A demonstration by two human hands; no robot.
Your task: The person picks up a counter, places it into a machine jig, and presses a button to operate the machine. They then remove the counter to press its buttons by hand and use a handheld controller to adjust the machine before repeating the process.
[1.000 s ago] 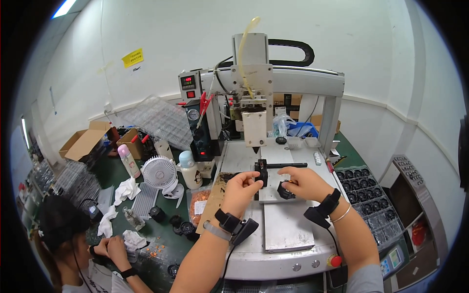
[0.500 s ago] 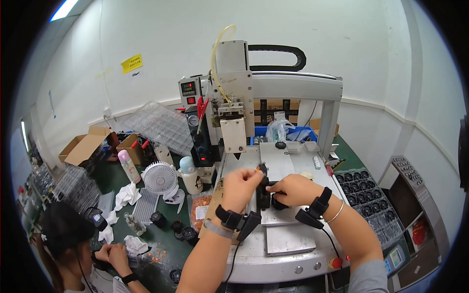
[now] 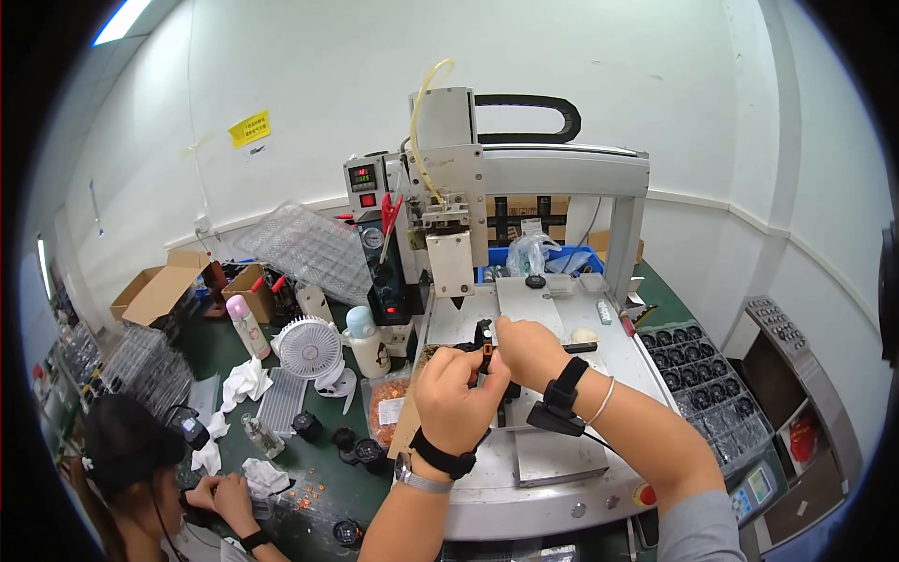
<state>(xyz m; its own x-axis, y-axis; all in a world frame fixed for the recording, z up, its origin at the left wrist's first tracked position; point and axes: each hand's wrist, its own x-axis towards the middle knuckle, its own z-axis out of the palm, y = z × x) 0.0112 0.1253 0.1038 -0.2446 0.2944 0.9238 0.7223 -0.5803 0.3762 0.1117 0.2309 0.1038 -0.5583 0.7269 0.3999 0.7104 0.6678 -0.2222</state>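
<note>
Over the machine's white bed (image 3: 552,459), my two hands meet at a small black part with an orange stripe (image 3: 487,348). My left hand (image 3: 457,398) is closed, pinching that part between thumb and fingers. My right hand (image 3: 534,354) is bent in against it, fingertips curled at the part's upper side; they are partly hidden, so what they grip cannot be made out. Beneath the hands, a black fixture (image 3: 510,393) is mostly covered. A black bar (image 3: 581,347) sticks out beyond my right hand. The machine's dispensing head (image 3: 450,267) hangs just behind.
At left stand a white fan (image 3: 310,351), a bottle (image 3: 363,342) and a bag of orange pieces (image 3: 386,398). Trays of black round parts (image 3: 698,375) lie at right, near a red button (image 3: 646,495). A co-worker (image 3: 131,450) sits at lower left, hands together.
My right hand has moved left and up from the black fixture to the part at my left hand. The left hand has dropped slightly, and the black bar shows more.
</note>
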